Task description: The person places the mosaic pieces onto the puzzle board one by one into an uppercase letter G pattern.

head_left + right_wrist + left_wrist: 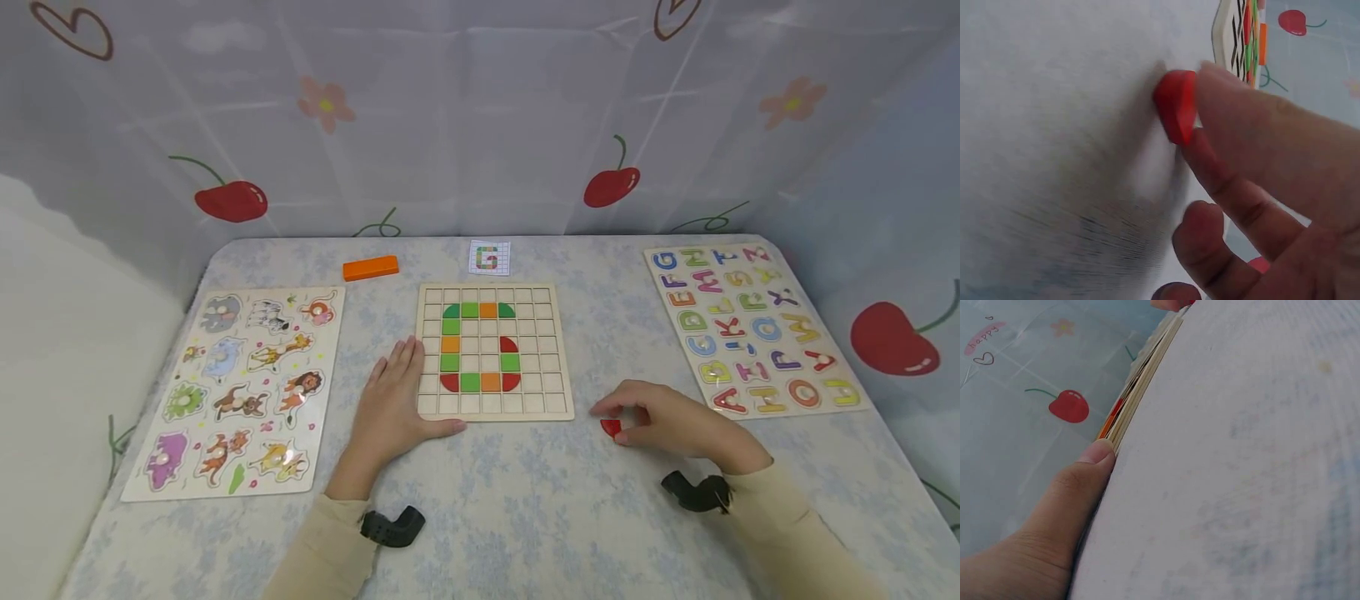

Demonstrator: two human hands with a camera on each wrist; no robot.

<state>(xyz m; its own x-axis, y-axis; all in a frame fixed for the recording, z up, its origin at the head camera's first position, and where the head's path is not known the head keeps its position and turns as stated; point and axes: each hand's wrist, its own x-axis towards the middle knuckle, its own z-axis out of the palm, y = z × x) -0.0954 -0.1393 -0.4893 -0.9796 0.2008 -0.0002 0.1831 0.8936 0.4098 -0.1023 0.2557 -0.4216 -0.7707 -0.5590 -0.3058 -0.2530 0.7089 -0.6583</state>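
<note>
A wooden grid board (537,406) lies in the middle of the table, with green, orange and red pieces set in its squares. My left hand (393,408) rests at its left side, fingers straight along the edge; the thumb (1088,464) touches the board's front edge. Right of the board, my right hand (663,421) pinches a red quarter-circle piece (611,427) between thumb and finger, low over the tablecloth. In the right wrist view, that red piece (1175,106) is partly covered by the thumb, while other fingers curl loosely below.
Behind the board lie a small pattern card (490,258) and an orange block (371,267). An animal puzzle board (255,487) is at the left, and a letter puzzle board (761,346) at the right. A printed curtain (450,125) hangs behind the table.
</note>
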